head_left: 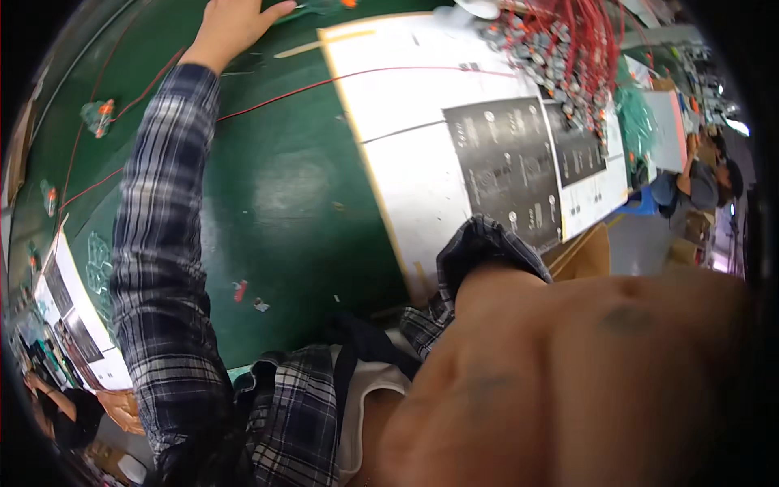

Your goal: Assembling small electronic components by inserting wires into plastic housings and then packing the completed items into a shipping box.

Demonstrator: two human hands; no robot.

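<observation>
My left hand (231, 31) reaches to the far edge of the picture, its thumb stretched out to the right. The other fingers run out of view at the top. Beside the thumb lies a small clear-green plastic piece with an orange part (347, 3); whether the hand touches it cannot be made out. My right hand (527, 390) is raised very close to the camera, large and blurred, with its knuckles and back filling the lower right. Its fingertips are hidden. A thin red wire (312, 87) runs across the green tabletop (284, 187) to the white board (398, 170).
Black printed sheets (503, 162) lie on the board. A heap of red wires (580, 32) with small grey and white ends (560, 73) covers its far right. Green plastic film (637, 122) is beyond. Co-workers sit at the right (714, 183) and lower left (69, 414).
</observation>
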